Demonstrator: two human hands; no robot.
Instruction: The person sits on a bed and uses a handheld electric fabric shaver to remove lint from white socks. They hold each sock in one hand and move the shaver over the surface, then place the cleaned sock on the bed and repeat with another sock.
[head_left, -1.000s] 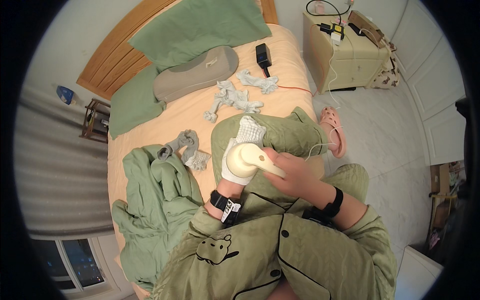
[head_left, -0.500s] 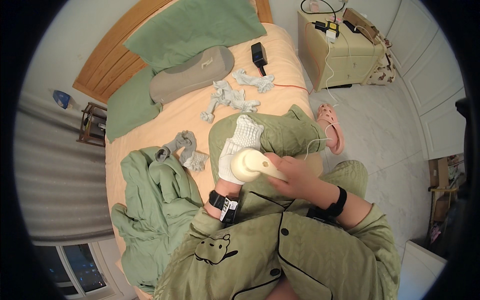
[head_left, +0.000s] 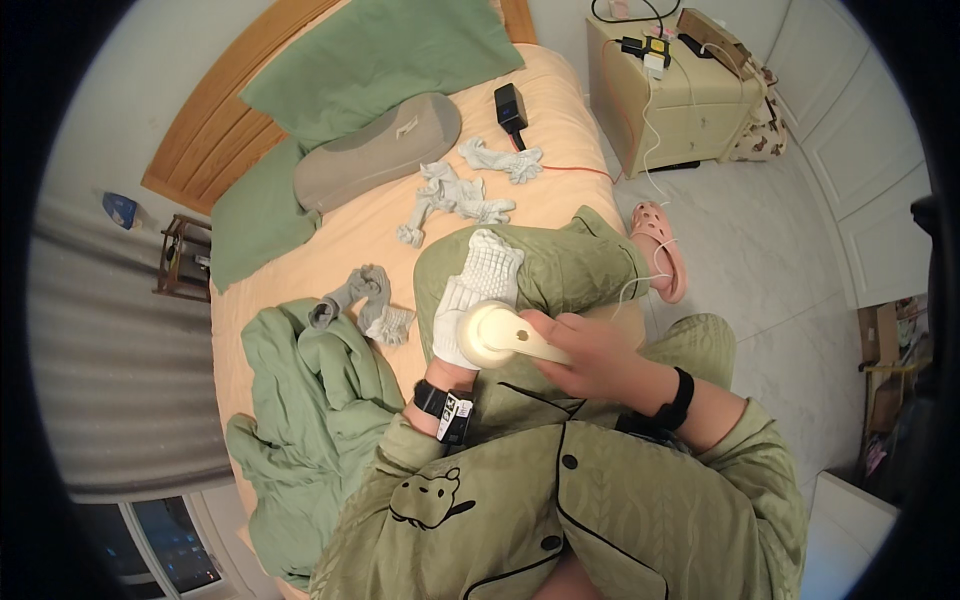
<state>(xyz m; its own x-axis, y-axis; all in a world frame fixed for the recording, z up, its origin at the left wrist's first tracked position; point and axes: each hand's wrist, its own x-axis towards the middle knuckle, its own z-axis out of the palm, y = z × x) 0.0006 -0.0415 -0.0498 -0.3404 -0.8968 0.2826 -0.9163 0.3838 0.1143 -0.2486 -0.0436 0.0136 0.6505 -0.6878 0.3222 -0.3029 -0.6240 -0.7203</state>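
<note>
We have the fingers of the right hand [head_left: 588, 352] closed around the handle of a cream plastic handheld device [head_left: 513, 334], its round head lying over a white, textured fabric sock [head_left: 493, 265]. The sock covers the left hand [head_left: 452, 374], so we cannot tell how open those fingers are. Beneath, we see a green-trousered leg [head_left: 585, 262]; to its left, a crumpled grey-and-white fabric sock [head_left: 370, 298] rests on the peach fabric bedsheet [head_left: 553, 90].

Here's cream on the handheld device [head_left: 507, 334], gridded white sock [head_left: 487, 270], near pyjamas [head_left: 640, 490] green piped black, pink clog [head_left: 650, 222] right!
</note>
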